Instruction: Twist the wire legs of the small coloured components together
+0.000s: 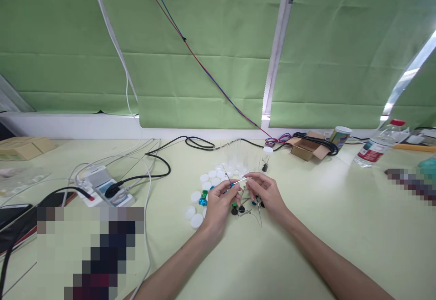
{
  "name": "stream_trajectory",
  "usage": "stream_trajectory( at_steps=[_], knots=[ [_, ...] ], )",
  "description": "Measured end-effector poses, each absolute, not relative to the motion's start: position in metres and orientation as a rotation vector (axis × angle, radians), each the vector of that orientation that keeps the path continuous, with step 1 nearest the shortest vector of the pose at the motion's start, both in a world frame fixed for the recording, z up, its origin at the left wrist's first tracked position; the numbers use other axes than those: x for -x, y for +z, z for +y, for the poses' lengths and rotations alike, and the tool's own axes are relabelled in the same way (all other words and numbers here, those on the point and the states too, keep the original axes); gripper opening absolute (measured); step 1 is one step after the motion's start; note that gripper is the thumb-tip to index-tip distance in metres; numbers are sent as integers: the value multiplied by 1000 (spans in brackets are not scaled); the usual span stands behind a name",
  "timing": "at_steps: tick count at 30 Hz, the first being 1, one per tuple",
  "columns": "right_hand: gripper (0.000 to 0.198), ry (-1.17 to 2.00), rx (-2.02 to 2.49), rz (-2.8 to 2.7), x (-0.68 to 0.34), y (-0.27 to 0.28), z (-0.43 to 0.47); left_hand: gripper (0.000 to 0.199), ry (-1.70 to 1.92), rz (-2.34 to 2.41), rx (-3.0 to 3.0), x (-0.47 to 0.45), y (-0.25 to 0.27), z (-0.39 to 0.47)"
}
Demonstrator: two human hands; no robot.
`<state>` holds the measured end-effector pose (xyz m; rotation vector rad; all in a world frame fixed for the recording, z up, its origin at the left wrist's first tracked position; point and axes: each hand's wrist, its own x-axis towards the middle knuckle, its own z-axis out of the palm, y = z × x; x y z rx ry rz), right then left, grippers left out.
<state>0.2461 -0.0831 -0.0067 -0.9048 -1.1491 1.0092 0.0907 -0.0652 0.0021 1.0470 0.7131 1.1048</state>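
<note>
My left hand (218,203) is closed, its thumb and fingers pinching a thin metal rod (240,181) near a small blue piece (232,185). The fingertips of my right hand (269,194) pinch the other end of the same rod. White round caps (196,221) lie around my left hand. A green piece (204,194) and a blue piece (202,202) sit beside its knuckles. Below and between the hands are small black pieces (241,209) and thin bent wires (255,217). My fingers partly hide this pile.
Clear tubes (235,154) and a white-capped clear vial (267,157) stand behind the hands. An opened cardboard box (308,147), a can (340,136) and a water bottle (378,145) are at right. A power strip (102,186) with cables lies at left; a white cable (147,227) runs by my left forearm.
</note>
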Motion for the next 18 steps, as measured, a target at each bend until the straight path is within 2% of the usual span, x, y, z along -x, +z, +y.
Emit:
stream_trajectory(
  at_steps=[18],
  knots=[
    [31,827,1035,-1230,-244,-9,-87,30,1030,700,-985,-92,10,-68]
  ],
)
